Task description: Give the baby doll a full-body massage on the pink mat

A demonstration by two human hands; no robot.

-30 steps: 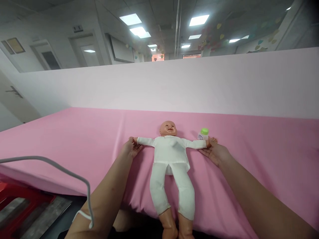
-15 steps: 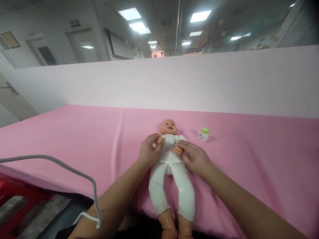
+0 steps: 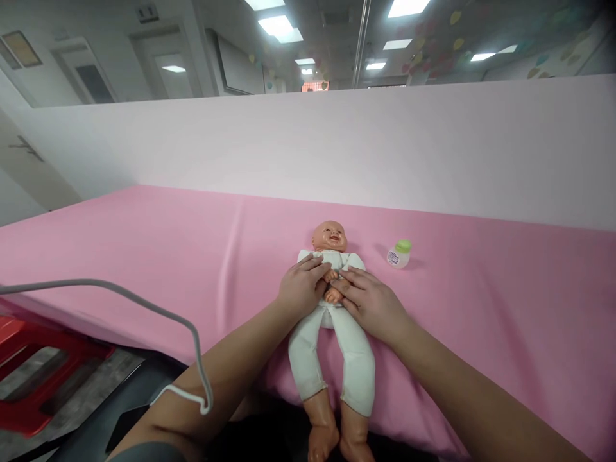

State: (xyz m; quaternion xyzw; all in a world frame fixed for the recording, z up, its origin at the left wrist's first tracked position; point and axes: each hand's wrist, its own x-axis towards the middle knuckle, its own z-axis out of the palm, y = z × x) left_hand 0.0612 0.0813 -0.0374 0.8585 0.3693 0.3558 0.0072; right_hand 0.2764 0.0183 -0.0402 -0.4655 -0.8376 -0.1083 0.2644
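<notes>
A baby doll (image 3: pixel 307 366) in a white suit lies on its back, head away from me and feet toward me. My left hand (image 3: pixel 303 286) wraps over the doll's arm on the left side. My right hand (image 3: pixel 373 301) is closed around its other arm. Both small doll hands (image 3: pixel 332 295) meet over its belly, between my fingers. Most of the doll's sleeves are hidden under my hands. To the right of the doll's head stands a small clear bottle (image 3: pixel 398 258) with a green cap, touched by neither hand.
Pink cloth (image 3: pixel 158 250) covers the table, backed by a white panel (image 3: pixel 308 147) with glass above it. A grey cable (image 3: pixel 144 305) loops over my left forearm. At lower left is a red stool (image 3: pixel 33 378).
My hands have moved inward, bringing the doll's arms together over its belly. The view has tilted slightly downward. The bottle has stayed in place.
</notes>
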